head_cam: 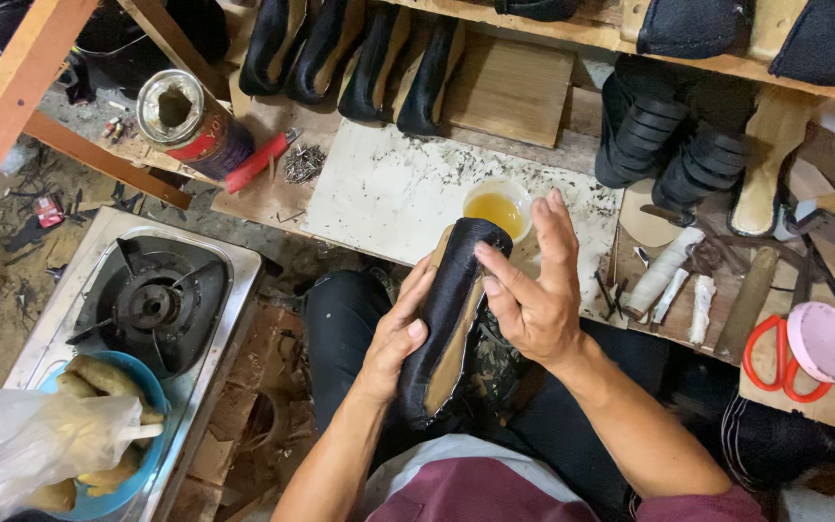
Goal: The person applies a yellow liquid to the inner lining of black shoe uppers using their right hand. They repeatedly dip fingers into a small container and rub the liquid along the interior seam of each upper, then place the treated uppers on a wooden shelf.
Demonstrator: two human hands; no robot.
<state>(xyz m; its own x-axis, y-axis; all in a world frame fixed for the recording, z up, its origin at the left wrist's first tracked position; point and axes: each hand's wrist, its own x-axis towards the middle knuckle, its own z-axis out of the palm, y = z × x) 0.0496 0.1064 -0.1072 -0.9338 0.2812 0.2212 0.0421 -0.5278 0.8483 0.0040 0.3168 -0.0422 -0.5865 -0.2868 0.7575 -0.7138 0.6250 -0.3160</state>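
A black fabric shoe upper stretched over a wooden last is held sole-side up over my lap. My left hand grips its left side near the heel end. Against the toe end rests my right hand, thumb and index finger pressing the black cloth over the edge while the other fingers spread. Just behind the toe stands a small white cup of yellow glue on a stained white board.
A single gas burner sits at left, with a blue bowl and plastic bag near it. A rusty tin can, nails, red-handled scissors, a pink lid, white rolls and rows of black shoes surround the bench.
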